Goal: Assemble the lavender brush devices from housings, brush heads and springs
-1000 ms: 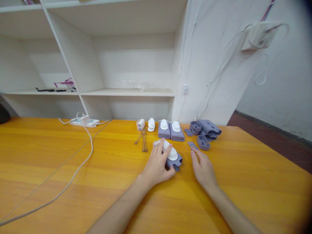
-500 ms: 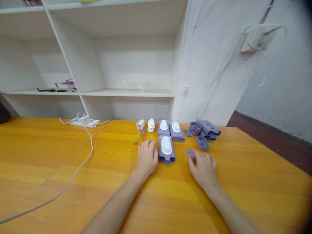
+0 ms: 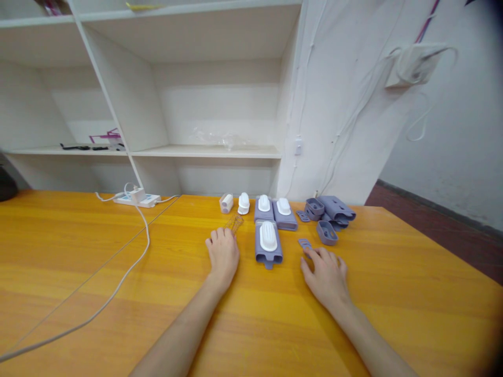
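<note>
My left hand [image 3: 223, 257] rests on the wooden table with its fingers curled over the near ends of thin coil springs [image 3: 234, 223]; the fingertips are hidden. My right hand [image 3: 325, 273] lies palm down with fingers bent and apart, its index finger at a small purple slotted plate [image 3: 304, 243]. Between my hands sits a purple sleeve-like case [image 3: 269, 255] topped with a white ribbed oval piece [image 3: 268, 235]. Two similar cases, one on the left [image 3: 263, 213] and one on the right [image 3: 286, 222], stand behind it, each bearing a white piece.
A white oval part [image 3: 243, 203] and a white block-like part [image 3: 226, 203] stand at the back. Purple cups [image 3: 327, 232], another slotted plate [image 3: 302, 215] and stacked purple sleeves [image 3: 336, 208] lie right. A power strip [image 3: 137, 197] and white cable [image 3: 148, 235] occupy the left.
My left hand has moved left, away from the front case, onto the springs, which have shifted right and turned. My right hand has drawn slightly back, uncovering more of the slotted plate.
</note>
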Motion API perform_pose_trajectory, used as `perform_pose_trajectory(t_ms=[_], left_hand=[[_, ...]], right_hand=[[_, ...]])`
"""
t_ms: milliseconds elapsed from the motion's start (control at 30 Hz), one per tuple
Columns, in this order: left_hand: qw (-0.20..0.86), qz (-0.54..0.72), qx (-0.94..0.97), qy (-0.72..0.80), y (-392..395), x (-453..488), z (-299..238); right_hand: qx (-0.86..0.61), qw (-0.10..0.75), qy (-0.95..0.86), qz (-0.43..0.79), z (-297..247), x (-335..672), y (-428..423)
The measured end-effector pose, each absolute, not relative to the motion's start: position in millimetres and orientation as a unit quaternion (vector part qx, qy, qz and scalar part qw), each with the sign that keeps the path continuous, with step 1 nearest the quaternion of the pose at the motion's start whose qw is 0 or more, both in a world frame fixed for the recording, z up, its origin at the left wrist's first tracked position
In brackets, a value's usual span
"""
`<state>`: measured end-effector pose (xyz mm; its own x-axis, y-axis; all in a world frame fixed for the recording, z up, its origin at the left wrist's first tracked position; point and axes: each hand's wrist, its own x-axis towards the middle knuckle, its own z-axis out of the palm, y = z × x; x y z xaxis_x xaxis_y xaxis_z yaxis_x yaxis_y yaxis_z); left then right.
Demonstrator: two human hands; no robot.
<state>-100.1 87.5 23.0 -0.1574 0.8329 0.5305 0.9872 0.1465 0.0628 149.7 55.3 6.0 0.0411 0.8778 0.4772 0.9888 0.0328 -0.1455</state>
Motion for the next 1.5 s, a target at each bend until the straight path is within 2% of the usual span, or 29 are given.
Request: perform_pose_trajectory(t_ms=[433,533,667,767,900,1067,1333,1433,1500], left_hand=[[0.189,-0.231,-0.627,-0.719,90.2,-103.2,17.5],[0.195,-0.293,-0.619,-0.702,92.5,-103.9,22.7],[0.191,-0.426,-0.667,-0.58,89.9,-100.6,26.2],[0.163,-0.45,-0.752,-0.454,76.9,-88.0,27.3],[0.094,-0.365,-0.873,-0.309,48.2,-60.4,34.1],[0.028,-0.288,-0.91,-0.298,30.1,-45.1,43.3],[0.073,-0.241,-0.903,-0.347,38.8,-51.3,39.2],[0.09,-0.239,-0.902,-0.347,39.3,-50.9,37.2],[0.096,-0.245,-0.9,-0.348,39.2,-51.4,36.1]], right_hand=[[-0.677,0.241,-0.684,-0.124,1.4,151.2,57.6],[-0.67,0.254,-0.685,-0.129,0.7,152.3,58.1],[-0.621,0.342,-0.685,-0.168,11.1,150.8,55.9],[-0.5,0.404,-0.739,-0.199,23.9,144.5,50.7],[-0.413,0.352,-0.818,-0.19,31.4,134.6,44.3],[-0.552,0.346,-0.741,-0.166,21.7,144.1,49.5],[-0.72,0.168,-0.655,-0.155,21.2,150.9,51.3],[-0.714,0.144,-0.666,-0.158,23.1,148.1,49.2],[-0.701,0.156,-0.677,-0.161,21.7,149.1,50.3]])
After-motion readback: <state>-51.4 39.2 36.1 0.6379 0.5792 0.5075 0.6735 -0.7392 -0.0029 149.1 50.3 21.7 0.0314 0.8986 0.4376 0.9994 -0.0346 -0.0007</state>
